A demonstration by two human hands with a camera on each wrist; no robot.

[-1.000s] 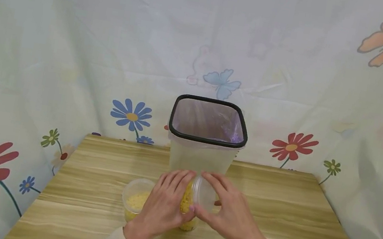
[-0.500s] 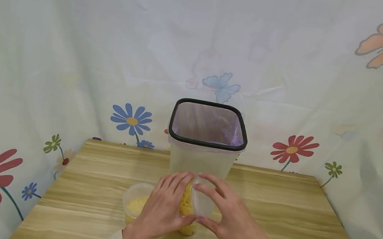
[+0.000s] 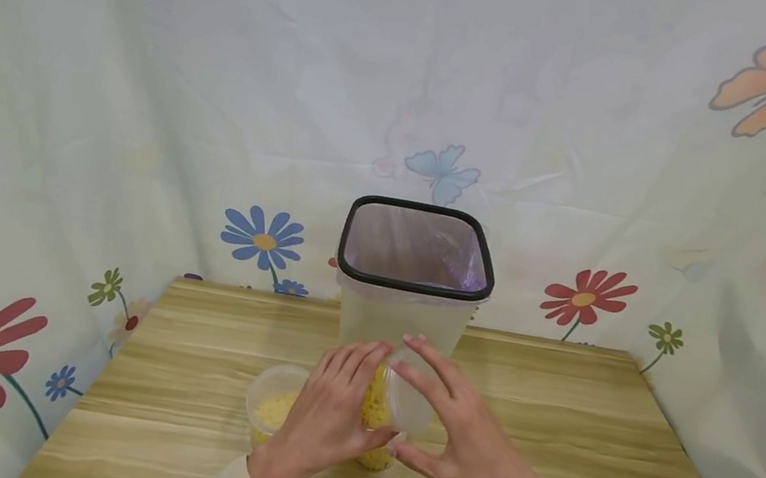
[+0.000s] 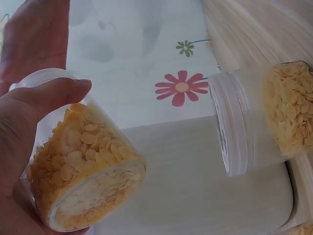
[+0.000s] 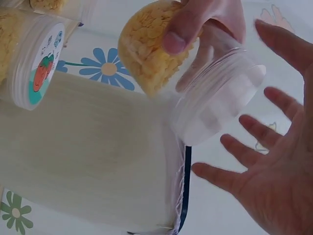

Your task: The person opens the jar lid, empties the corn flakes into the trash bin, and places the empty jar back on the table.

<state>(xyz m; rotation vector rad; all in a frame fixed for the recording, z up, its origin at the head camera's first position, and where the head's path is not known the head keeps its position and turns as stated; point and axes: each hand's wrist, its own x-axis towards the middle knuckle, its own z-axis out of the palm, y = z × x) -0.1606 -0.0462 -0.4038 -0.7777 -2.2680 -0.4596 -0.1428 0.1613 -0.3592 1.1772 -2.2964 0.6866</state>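
Head view: compared with half a second earlier, the right hand (image 3: 463,443) has opened; its fingers, then curled on the lid end of the clear round plastic jar of yellow flakes (image 3: 376,407), are now spread and straight, and the right wrist view shows a gap between the palm (image 5: 288,171) and the white-lidded end of the jar (image 5: 215,105). The left hand (image 3: 326,420) is unchanged, gripping the jar tilted on its side above the pale wooden table (image 3: 585,442), thumb over the flake-filled body, just in front of the translucent square bin with a black rim (image 3: 413,278). A second lidded jar of flakes (image 3: 271,406) stands on the table left of the left hand; the left wrist view shows it close by (image 4: 254,122).
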